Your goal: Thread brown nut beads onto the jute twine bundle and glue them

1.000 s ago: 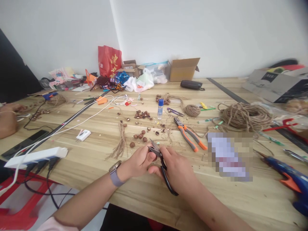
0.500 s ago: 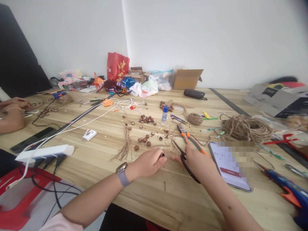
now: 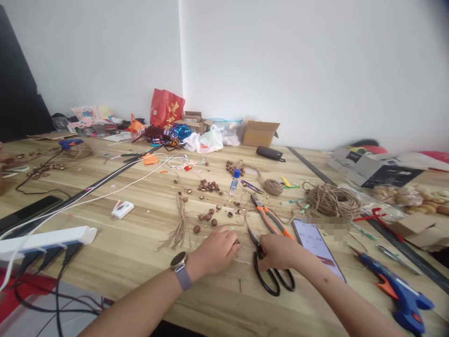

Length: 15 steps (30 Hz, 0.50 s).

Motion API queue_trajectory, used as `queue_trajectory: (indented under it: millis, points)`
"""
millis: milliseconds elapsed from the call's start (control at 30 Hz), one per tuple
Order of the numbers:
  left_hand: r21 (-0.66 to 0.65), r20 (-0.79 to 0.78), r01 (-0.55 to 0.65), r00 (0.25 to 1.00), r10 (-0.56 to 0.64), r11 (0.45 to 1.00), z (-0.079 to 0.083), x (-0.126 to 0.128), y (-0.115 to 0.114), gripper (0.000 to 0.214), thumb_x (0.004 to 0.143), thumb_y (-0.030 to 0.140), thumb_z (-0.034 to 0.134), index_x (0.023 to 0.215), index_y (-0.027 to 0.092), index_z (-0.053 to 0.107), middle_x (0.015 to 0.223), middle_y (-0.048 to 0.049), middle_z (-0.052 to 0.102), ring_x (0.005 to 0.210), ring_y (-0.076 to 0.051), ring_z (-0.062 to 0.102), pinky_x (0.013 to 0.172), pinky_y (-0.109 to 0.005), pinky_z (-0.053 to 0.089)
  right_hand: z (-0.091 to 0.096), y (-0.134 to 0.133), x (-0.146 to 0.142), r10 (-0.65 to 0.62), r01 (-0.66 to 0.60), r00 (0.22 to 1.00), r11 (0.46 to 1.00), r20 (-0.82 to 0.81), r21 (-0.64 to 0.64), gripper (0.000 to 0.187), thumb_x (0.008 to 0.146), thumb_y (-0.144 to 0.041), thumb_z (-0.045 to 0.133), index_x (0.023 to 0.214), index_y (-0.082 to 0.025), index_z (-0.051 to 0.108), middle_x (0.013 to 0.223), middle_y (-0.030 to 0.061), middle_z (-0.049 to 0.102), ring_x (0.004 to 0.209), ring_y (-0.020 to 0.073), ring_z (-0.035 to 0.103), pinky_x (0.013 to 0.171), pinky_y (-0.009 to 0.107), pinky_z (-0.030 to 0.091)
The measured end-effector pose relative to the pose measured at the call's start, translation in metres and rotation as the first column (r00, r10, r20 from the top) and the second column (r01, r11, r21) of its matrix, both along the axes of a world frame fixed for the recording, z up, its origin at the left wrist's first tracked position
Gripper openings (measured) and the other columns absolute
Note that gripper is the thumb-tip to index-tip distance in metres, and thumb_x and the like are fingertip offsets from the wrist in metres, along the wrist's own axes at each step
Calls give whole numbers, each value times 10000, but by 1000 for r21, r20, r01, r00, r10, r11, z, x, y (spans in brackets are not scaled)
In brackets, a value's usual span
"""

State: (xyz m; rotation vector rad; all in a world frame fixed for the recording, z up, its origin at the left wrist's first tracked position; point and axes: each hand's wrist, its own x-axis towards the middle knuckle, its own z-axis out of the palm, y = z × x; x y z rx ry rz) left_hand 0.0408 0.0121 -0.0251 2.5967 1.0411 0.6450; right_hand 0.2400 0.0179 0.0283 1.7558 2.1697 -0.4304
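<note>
Touching the scissors [image 3: 259,251] near their pivot in the head view, my right hand [image 3: 280,252] had the handles jutting nearside; whether it gripped, I couldn't tell. My left hand [image 3: 218,251] curled round a dark piece [image 3: 236,242], mostly hidden.

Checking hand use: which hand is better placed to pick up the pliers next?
Likely the right hand, though it's at the scissors: the pliers lie just beyond it, the left hand farther away.

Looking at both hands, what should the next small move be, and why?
Probably lift the right hand off the black-handled scissors: they seem to rest on the wooden table, with no fingers visibly threaded through them. The left hand pinches a small dark piece, mostly hidden, that the freed hand could steady.
</note>
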Motion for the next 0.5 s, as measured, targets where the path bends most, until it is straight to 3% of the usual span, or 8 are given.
queue_trajectory:
  millis: [100,133,233,333,400,500]
  points:
    - [-92,189,-26,981,43,995,4,0,0,251,940,201,308,917,163,555,959,-91,619,980,-204,530,916,-346,415,15,23,5,-3,4,993,1000,-116,4,301,541,-404,807,724,-194,694,711,40,708,696,226,670,582,263,439]
    - [-138,243,-30,968,63,990,5,-1,0,256,940,197,299,950,165,552,945,-84,628,981,-199,537,920,-339,411,21,35,4,-24,33,989,998,-145,55,270,611,-416,768,740,-193,688,720,39,707,701,215,666,596,262,439]
    - [-264,344,-25,932,118,964,5,-2,1,267,938,186,277,1052,162,517,859,-58,636,892,-182,566,877,-319,422,35,80,-8,-111,193,962,924,-251,329,425,888,-483,454,1108,-149,597,1022,125,689,963,238,635,764,298,437]
    - [-333,357,-41,919,166,942,3,-5,2,245,916,154,269,980,169,505,789,-37,592,739,-161,555,742,-292,434,35,124,-28,-167,327,922,819,-350,471,640,884,-555,422,1341,-109,380,1168,191,627,1064,294,593,797,348,425]
    - [-353,335,-81,920,206,932,2,-7,2,191,873,118,310,894,181,489,764,-27,564,707,-155,534,680,-279,417,30,146,-39,-151,354,904,787,-399,505,627,854,-542,490,1330,-144,396,1188,179,622,1046,296,600,766,339,423]
    - [-334,329,-105,918,220,937,2,-9,1,151,819,91,365,876,187,466,767,-22,556,711,-155,526,661,-274,411,24,164,-45,-91,350,886,775,-454,526,362,839,-451,553,1051,-161,591,1013,134,683,917,252,625,705,294,405]
